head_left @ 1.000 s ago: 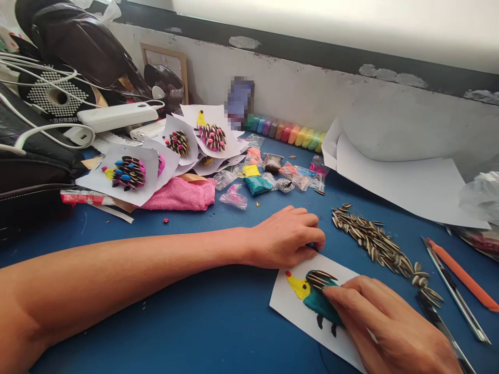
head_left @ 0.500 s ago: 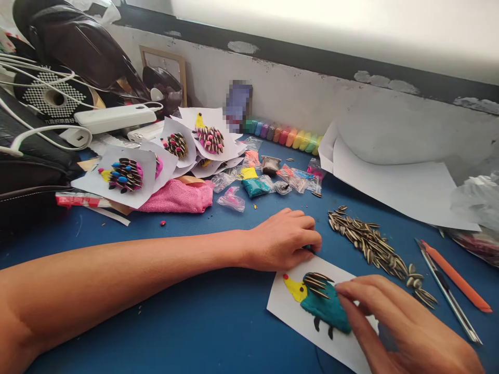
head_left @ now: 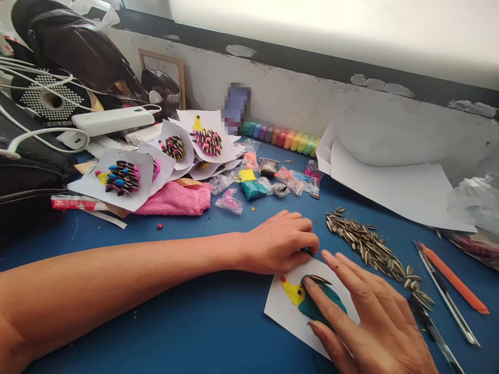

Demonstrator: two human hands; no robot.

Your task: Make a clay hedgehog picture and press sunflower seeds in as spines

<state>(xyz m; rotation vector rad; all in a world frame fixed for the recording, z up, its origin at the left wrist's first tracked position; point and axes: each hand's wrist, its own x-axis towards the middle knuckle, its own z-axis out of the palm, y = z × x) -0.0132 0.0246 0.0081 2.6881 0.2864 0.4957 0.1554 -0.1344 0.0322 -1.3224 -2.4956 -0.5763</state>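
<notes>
A blue bench (head_left: 202, 322) runs back to a scuffed grey wall with a dark band above it and bright light beyond. Near the front edge lies a white card (head_left: 281, 311) bearing a clay hedgehog (head_left: 300, 298), teal body and yellow snout, with a few seeds stuck in its back. The left hand (head_left: 283, 241), loosely curled and gripping nothing visible, rests with its fingertips on the card's far edge. The right hand (head_left: 362, 317) lies open and flat over the hedgehog's rear, fingers spread, one fingertip touching the seeds on it. Just right of the card a trail of sunflower seeds (head_left: 366, 244) runs diagonally toward the front right corner, where a craft knife (head_left: 448, 293) and an orange tool (head_left: 454, 278) lie side by side. Toward the back right, white sheets (head_left: 405, 187) curl up against the wall beside a crumpled plastic bag (head_left: 477, 200). Along the back edge stands a row of coloured clay tubs (head_left: 284, 137), with small clay packets (head_left: 273, 179) scattered in front. Toward the back left, finished hedgehog cards (head_left: 167, 150) overlap above a pink cloth (head_left: 173, 200). Past them the left edge is crowded with a white power bank (head_left: 113, 118), cables and dark bags (head_left: 35, 156).
</notes>
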